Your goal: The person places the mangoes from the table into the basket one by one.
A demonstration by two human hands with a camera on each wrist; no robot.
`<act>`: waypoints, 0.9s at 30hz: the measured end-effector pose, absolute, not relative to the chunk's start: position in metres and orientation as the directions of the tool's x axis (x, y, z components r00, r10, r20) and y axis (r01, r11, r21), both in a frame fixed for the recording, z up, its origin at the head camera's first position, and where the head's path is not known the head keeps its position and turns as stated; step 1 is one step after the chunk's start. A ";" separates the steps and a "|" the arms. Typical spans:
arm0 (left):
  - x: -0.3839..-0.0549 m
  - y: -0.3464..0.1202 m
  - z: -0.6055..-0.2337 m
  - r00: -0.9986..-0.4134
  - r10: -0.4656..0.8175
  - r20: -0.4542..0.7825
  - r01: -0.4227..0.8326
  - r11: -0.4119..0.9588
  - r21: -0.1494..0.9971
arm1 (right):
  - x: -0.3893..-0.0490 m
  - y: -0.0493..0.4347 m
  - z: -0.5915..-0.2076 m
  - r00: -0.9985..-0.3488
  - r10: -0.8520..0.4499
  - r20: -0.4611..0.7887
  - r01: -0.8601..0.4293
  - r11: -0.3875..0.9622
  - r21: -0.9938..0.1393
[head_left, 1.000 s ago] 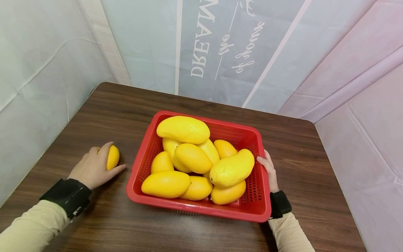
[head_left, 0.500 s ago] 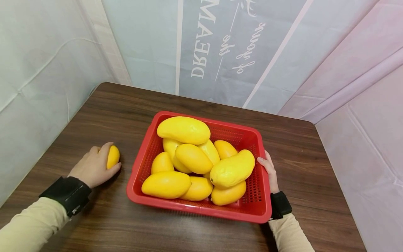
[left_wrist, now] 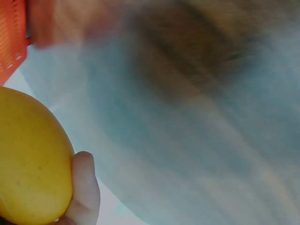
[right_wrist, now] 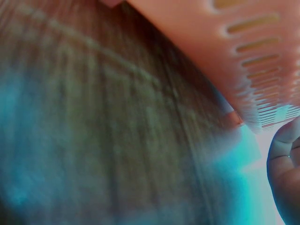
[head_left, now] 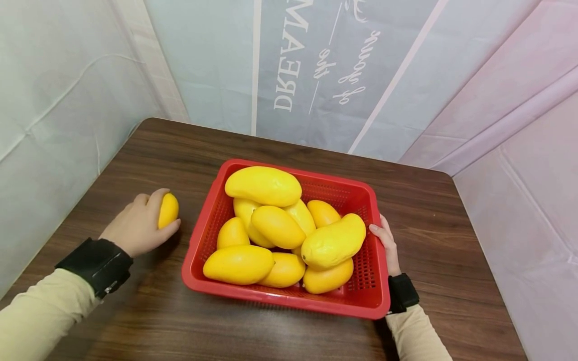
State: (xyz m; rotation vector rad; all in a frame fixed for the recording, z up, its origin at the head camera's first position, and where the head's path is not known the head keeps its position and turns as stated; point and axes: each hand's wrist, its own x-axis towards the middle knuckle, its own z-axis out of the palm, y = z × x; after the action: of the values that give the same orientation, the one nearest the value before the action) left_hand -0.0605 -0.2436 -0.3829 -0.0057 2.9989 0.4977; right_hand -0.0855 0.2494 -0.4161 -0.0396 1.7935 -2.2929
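Note:
My left hand (head_left: pixel 140 225) grips a yellow mango (head_left: pixel 169 210), fingers over its far side and thumb on the near side. In the left wrist view that mango (left_wrist: pixel 33 159) fills the lower left, with one finger (left_wrist: pixel 85 187) against it. A red plastic basket (head_left: pixel 284 299) holds several yellow mangoes (head_left: pixel 277 227) of differing sizes, piled on each other. At the basket's right wall my right hand (head_left: pixel 387 245) holds the rim, thumb on the edge; its other fingers are mostly hidden. The right wrist view shows the slotted basket wall (right_wrist: pixel 201 42) beside curled fingers (right_wrist: pixel 281 164).
Everything stands on a dark wood-grain table (head_left: pixel 451 281). Behind it hangs a grey-blue cloth with lettering (head_left: pixel 289 65), and pale cloth walls (head_left: pixel 58 90) close in the left and right sides. A dark band (head_left: pixel 97 265) is strapped on each wrist.
My left thumb has closed in against the mango. The left hand and mango have then shifted slightly up and to the right, and appear lifted off the table. The right hand and basket stay put.

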 end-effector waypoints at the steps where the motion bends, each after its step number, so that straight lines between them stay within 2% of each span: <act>1: -0.062 -0.242 -0.380 -0.995 0.017 -0.100 -0.016 0.946 0.324 | -0.086 0.249 -0.416 -0.973 -0.198 -0.118 0.162 -0.223 -0.961; 12: -0.073 -0.223 -0.343 -0.995 0.079 -0.054 0.055 0.935 0.351 | -0.085 0.250 -0.416 -0.974 -0.198 -0.114 0.160 -0.230 -0.960; 27: -0.078 -0.177 -0.315 -0.972 0.221 -0.073 0.176 0.902 0.394 | -0.086 0.250 -0.418 -0.973 -0.206 -0.105 0.154 -0.239 -0.959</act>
State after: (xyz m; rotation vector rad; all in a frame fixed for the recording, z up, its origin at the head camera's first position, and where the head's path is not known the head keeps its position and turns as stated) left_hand -0.0778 -0.1769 -0.3149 0.3091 2.9499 0.5950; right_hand -0.0856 0.2504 -0.4181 -0.0626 1.7762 -2.3067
